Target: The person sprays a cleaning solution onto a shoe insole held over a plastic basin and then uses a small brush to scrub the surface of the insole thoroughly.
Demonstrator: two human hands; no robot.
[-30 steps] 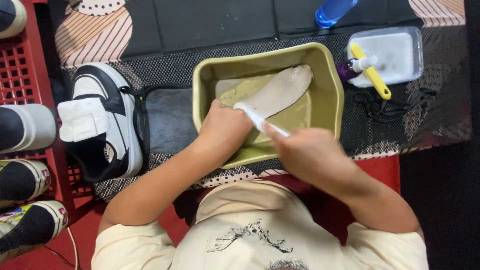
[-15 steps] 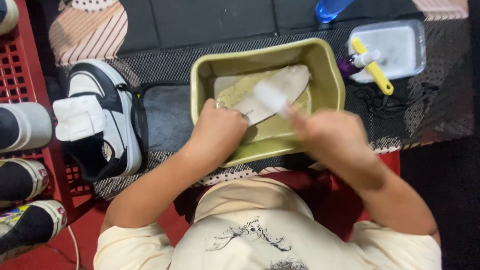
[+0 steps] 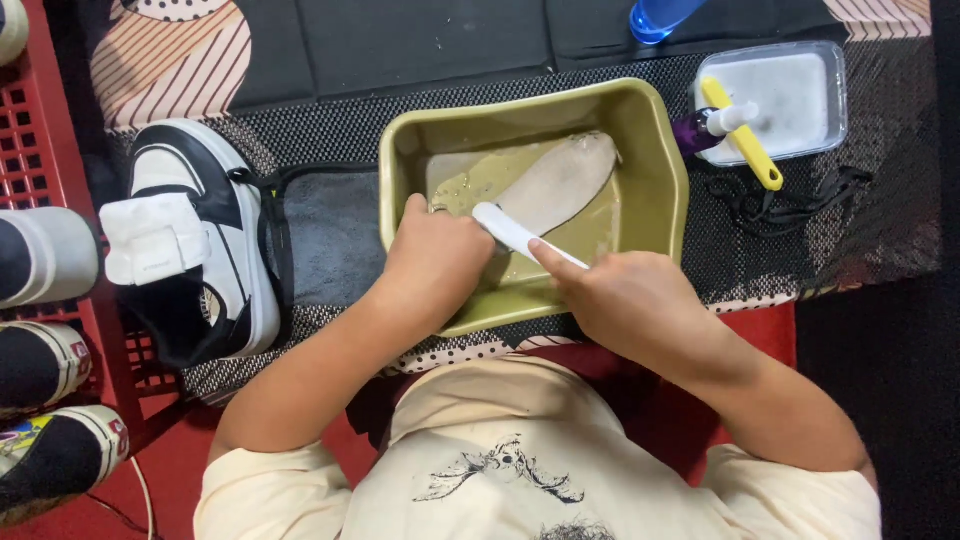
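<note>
Right hand (image 3: 630,300) grips a white brush (image 3: 520,232) on the insole (image 3: 560,180), whose near end left hand (image 3: 440,265) holds.

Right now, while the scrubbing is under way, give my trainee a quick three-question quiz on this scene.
1. True or false: the insole lies inside the olive basin.
2. Which hand holds the white brush? A) left hand B) right hand C) neither
3. Fill in: the black-and-white sneaker stands to the ____ of the basin in the picture.

Key
1. True; its near end is gripped by the left hand.
2. B; the brush handle runs into the right hand.
3. Left, on the dark mat.
</note>
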